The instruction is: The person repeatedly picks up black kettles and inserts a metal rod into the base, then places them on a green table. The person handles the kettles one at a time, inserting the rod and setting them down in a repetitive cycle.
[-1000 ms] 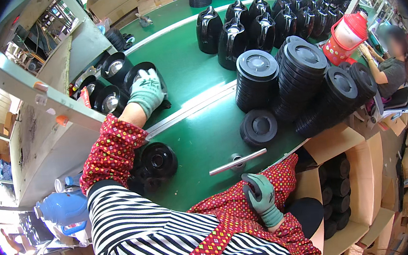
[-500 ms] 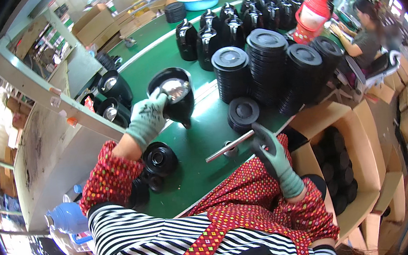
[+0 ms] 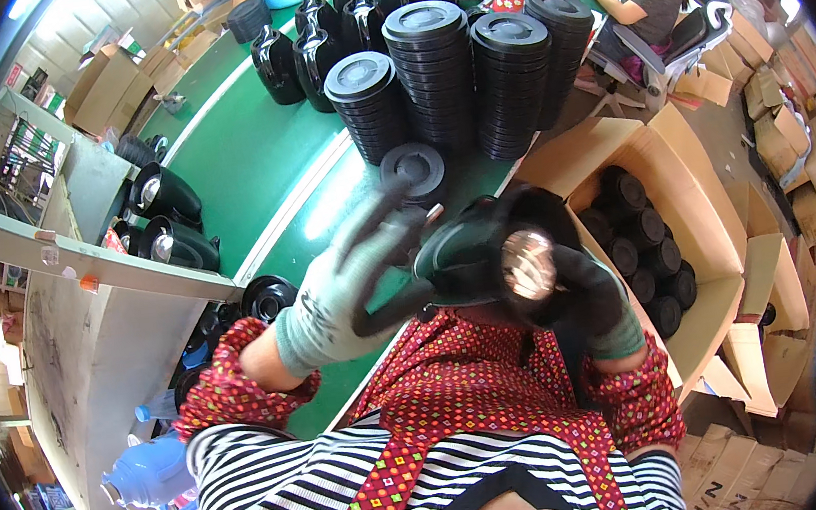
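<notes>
A black jug [image 3: 472, 243] with a shiny metal disc [image 3: 530, 264] inside is tilted in front of my body, its mouth toward me. My right hand [image 3: 599, 299], in a grey-green glove with dark fingers, is closed round the jug's right side. On the other side, my left hand [image 3: 336, 288] in a matching glove has its fingers spread and thumb apart, close to the jug's handle side. Motion smears its fingertips, so whether they touch the jug is unclear. Just beyond the jug lies a short stack of black round lids [image 3: 413, 176].
Tall stacks of black lids [image 3: 432, 71] stand on the green table [image 3: 260, 191], with shiny black jugs [image 3: 276, 64] behind. An open carton [image 3: 714, 250] of black round parts is at my right. More jugs [image 3: 165, 197] lie left, beside a metal post. A person [image 3: 646, 1] sits far right.
The jug has come from the left over the table to in front of me, and my right hand now holds it. My left hand has opened. The metal bar is no longer visible.
</notes>
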`<state>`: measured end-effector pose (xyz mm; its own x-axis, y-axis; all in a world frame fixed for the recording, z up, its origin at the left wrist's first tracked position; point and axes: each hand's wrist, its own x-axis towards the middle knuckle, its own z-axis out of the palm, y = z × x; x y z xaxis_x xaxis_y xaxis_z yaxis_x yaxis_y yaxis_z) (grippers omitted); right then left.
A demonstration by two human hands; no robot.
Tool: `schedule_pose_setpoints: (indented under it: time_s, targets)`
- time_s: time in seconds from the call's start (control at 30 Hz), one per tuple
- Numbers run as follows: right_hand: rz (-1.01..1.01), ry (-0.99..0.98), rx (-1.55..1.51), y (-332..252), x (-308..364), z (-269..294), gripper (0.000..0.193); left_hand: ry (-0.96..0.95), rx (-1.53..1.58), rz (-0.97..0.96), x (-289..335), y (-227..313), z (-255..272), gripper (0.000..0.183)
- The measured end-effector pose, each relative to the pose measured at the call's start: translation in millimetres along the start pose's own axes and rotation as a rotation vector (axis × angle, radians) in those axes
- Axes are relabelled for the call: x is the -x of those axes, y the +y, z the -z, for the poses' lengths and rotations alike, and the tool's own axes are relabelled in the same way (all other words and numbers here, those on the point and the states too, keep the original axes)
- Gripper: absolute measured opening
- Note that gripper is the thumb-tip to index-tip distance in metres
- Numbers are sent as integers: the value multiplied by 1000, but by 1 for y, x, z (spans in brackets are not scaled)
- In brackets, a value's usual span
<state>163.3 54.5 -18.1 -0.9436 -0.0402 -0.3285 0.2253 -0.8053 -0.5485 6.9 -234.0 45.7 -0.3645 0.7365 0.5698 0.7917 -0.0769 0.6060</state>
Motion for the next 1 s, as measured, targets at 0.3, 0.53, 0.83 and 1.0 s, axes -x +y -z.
schedule_pose_setpoints:
  time_s: [0.3, 0.53, 0.83, 1.0]
  targets:
    - [249, 33, 369, 31, 28, 68, 49, 19, 802, 300, 63, -93, -99, 99]
    - [-72, -212, 230, 39, -59, 21, 48, 512, 1281, 592, 109, -111, -122, 61]
    - [223, 427, 2182, 64, -257, -25, 99, 864, 1512, 710, 172, -135, -94, 62]
    - [279, 574, 2286, 86, -282, -16, 99, 946, 1541, 713, 188, -132, -89, 63]
